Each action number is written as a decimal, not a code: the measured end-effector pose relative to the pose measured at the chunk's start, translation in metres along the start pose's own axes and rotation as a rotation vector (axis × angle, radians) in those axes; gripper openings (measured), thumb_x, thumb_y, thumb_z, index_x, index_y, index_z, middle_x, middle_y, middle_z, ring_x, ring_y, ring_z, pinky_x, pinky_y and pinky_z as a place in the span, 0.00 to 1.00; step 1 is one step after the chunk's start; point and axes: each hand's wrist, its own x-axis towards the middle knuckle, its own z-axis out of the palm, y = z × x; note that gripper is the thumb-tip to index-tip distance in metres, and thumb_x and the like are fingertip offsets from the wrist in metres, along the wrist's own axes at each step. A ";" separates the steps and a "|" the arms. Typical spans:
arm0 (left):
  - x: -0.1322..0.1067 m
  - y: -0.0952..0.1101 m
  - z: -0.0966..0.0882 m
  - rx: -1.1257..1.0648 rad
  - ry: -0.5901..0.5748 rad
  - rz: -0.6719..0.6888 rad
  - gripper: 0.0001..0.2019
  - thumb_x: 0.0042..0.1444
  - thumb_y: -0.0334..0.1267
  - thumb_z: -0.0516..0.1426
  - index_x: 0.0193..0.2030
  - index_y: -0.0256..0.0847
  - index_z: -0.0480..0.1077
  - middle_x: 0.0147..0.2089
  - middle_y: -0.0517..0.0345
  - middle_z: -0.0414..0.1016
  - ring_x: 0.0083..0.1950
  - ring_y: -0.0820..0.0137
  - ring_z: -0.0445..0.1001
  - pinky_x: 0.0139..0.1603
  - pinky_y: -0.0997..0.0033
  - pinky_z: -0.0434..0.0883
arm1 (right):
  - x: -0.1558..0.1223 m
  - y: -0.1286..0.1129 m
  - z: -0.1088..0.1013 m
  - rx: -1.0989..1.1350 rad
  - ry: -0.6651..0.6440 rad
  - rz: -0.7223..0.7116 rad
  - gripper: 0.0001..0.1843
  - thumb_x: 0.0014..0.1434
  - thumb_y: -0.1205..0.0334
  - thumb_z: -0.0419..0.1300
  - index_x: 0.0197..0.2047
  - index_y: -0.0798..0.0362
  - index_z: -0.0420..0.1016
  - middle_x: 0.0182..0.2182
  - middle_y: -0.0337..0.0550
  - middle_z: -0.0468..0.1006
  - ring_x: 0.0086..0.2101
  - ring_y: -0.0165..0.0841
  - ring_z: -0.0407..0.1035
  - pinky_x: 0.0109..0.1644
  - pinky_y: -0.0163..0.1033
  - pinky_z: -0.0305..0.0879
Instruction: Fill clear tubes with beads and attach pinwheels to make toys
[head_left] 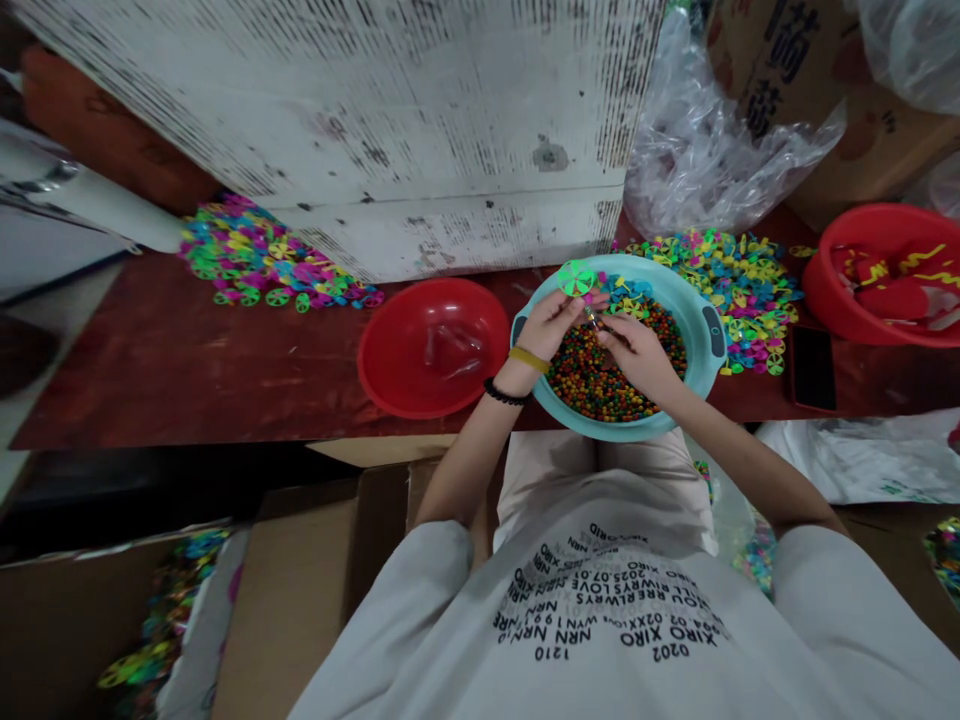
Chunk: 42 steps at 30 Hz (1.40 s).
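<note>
Above teal basin rim (697, 310), L hand (547, 325) pinches green pinwheel (577, 278), R hand (637, 355) pinches small stick (592, 317).

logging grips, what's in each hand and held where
Left hand pinches a green plastic wheel by its lower rim; right hand's fingertips hold a small thin piece, unclear where.

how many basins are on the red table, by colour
teal basin: 1
red basins: 2 (one left of the teal basin, one to its right)
total: 3
</note>
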 end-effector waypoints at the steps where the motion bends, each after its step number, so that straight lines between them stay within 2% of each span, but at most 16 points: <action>1: 0.000 -0.001 -0.001 0.001 0.009 0.001 0.28 0.53 0.65 0.71 0.42 0.40 0.78 0.49 0.49 0.87 0.57 0.55 0.85 0.67 0.46 0.77 | 0.001 0.001 0.000 -0.023 0.018 -0.027 0.23 0.71 0.43 0.57 0.53 0.51 0.83 0.46 0.52 0.81 0.47 0.45 0.75 0.59 0.55 0.74; 4: -0.001 -0.004 0.000 -0.002 0.007 0.019 0.26 0.55 0.64 0.70 0.41 0.40 0.78 0.49 0.50 0.87 0.58 0.55 0.85 0.68 0.46 0.76 | 0.003 0.004 0.000 -0.025 0.066 -0.047 0.23 0.71 0.43 0.58 0.52 0.51 0.84 0.46 0.52 0.83 0.50 0.47 0.76 0.60 0.55 0.72; 7: -0.002 -0.006 0.000 0.010 -0.018 0.065 0.26 0.57 0.65 0.68 0.43 0.42 0.80 0.49 0.51 0.87 0.60 0.54 0.83 0.70 0.47 0.74 | 0.003 0.001 -0.002 0.113 0.054 0.035 0.25 0.67 0.38 0.62 0.51 0.50 0.85 0.43 0.49 0.84 0.44 0.44 0.76 0.53 0.52 0.75; 11: -0.007 0.001 0.001 0.032 -0.022 0.128 0.26 0.57 0.67 0.67 0.44 0.44 0.81 0.47 0.52 0.87 0.66 0.54 0.80 0.73 0.49 0.72 | -0.002 -0.011 -0.003 0.472 -0.029 0.252 0.29 0.59 0.34 0.69 0.51 0.48 0.85 0.38 0.44 0.83 0.35 0.37 0.73 0.36 0.42 0.72; 14: -0.013 0.010 0.004 -0.010 -0.016 0.118 0.24 0.57 0.64 0.69 0.44 0.44 0.81 0.47 0.51 0.87 0.70 0.54 0.77 0.71 0.51 0.72 | -0.007 -0.022 0.001 0.778 -0.053 0.373 0.28 0.54 0.36 0.75 0.49 0.46 0.84 0.39 0.42 0.83 0.35 0.34 0.74 0.36 0.39 0.71; 17: -0.013 0.014 0.010 -0.081 0.028 0.071 0.23 0.54 0.62 0.71 0.40 0.42 0.81 0.47 0.50 0.86 0.64 0.54 0.80 0.69 0.52 0.73 | -0.010 -0.028 0.009 0.899 0.032 0.373 0.26 0.53 0.38 0.76 0.46 0.45 0.82 0.36 0.40 0.81 0.35 0.32 0.73 0.35 0.37 0.70; 22: -0.003 0.008 0.021 -0.201 0.179 0.025 0.19 0.49 0.51 0.76 0.39 0.41 0.82 0.48 0.51 0.86 0.60 0.56 0.82 0.67 0.53 0.74 | -0.012 -0.033 0.015 0.780 0.274 0.304 0.20 0.58 0.41 0.74 0.44 0.47 0.81 0.35 0.40 0.79 0.33 0.31 0.69 0.32 0.34 0.66; 25: -0.002 0.012 0.027 -0.301 0.117 -0.019 0.20 0.48 0.49 0.78 0.43 0.42 0.82 0.53 0.49 0.85 0.68 0.51 0.77 0.67 0.51 0.75 | -0.014 -0.042 0.005 0.972 0.114 0.439 0.19 0.59 0.45 0.74 0.43 0.49 0.78 0.33 0.40 0.78 0.30 0.30 0.68 0.29 0.33 0.63; 28: -0.008 0.021 0.034 -0.368 0.081 -0.059 0.18 0.54 0.49 0.75 0.45 0.42 0.80 0.56 0.47 0.84 0.74 0.49 0.71 0.68 0.50 0.75 | -0.016 -0.052 -0.005 1.155 -0.077 0.582 0.17 0.57 0.53 0.75 0.41 0.52 0.75 0.32 0.41 0.78 0.27 0.27 0.67 0.27 0.31 0.58; 30: -0.012 0.024 0.038 -0.397 0.102 -0.115 0.15 0.60 0.48 0.71 0.45 0.42 0.79 0.56 0.47 0.84 0.74 0.49 0.72 0.63 0.52 0.79 | -0.018 -0.056 -0.007 1.174 -0.055 0.594 0.15 0.59 0.56 0.74 0.41 0.53 0.74 0.32 0.41 0.78 0.27 0.26 0.66 0.27 0.30 0.58; 32: -0.014 0.023 0.042 -0.389 0.125 -0.176 0.14 0.62 0.49 0.69 0.44 0.41 0.78 0.54 0.46 0.84 0.69 0.50 0.76 0.53 0.59 0.82 | -0.019 -0.057 -0.007 1.121 0.060 0.556 0.14 0.62 0.55 0.72 0.42 0.52 0.74 0.32 0.40 0.77 0.28 0.27 0.68 0.28 0.30 0.61; 34: -0.015 0.019 0.044 -0.373 0.135 -0.201 0.16 0.59 0.49 0.71 0.41 0.39 0.78 0.49 0.46 0.84 0.62 0.52 0.81 0.43 0.66 0.82 | -0.019 -0.058 -0.006 1.096 0.129 0.545 0.11 0.65 0.56 0.69 0.43 0.51 0.73 0.32 0.39 0.76 0.28 0.26 0.68 0.28 0.30 0.61; 35: -0.015 0.018 0.045 -0.384 0.134 -0.191 0.16 0.57 0.49 0.72 0.40 0.39 0.77 0.46 0.48 0.84 0.59 0.53 0.82 0.42 0.67 0.82 | -0.019 -0.059 -0.007 1.119 0.097 0.576 0.09 0.66 0.57 0.68 0.43 0.51 0.73 0.31 0.38 0.74 0.27 0.25 0.66 0.27 0.28 0.59; 39: -0.020 0.016 0.047 -0.508 0.105 -0.121 0.19 0.52 0.50 0.75 0.33 0.40 0.74 0.37 0.55 0.78 0.61 0.55 0.81 0.55 0.60 0.83 | -0.017 -0.065 -0.010 1.265 -0.268 0.741 0.07 0.68 0.62 0.64 0.38 0.52 0.70 0.28 0.35 0.69 0.21 0.21 0.51 0.21 0.25 0.46; 40: -0.021 0.017 0.047 -0.511 0.100 -0.104 0.21 0.50 0.51 0.76 0.31 0.40 0.73 0.37 0.55 0.78 0.62 0.54 0.80 0.57 0.58 0.83 | -0.018 -0.067 -0.009 1.275 -0.278 0.721 0.08 0.68 0.60 0.64 0.39 0.52 0.70 0.29 0.35 0.70 0.21 0.21 0.50 0.21 0.25 0.46; 42: -0.022 0.017 0.045 -0.471 0.114 -0.052 0.25 0.45 0.54 0.78 0.29 0.40 0.72 0.39 0.53 0.79 0.64 0.53 0.78 0.59 0.57 0.82 | -0.020 -0.071 -0.003 1.264 -0.114 0.607 0.12 0.66 0.53 0.68 0.42 0.50 0.71 0.32 0.36 0.71 0.23 0.22 0.55 0.23 0.26 0.52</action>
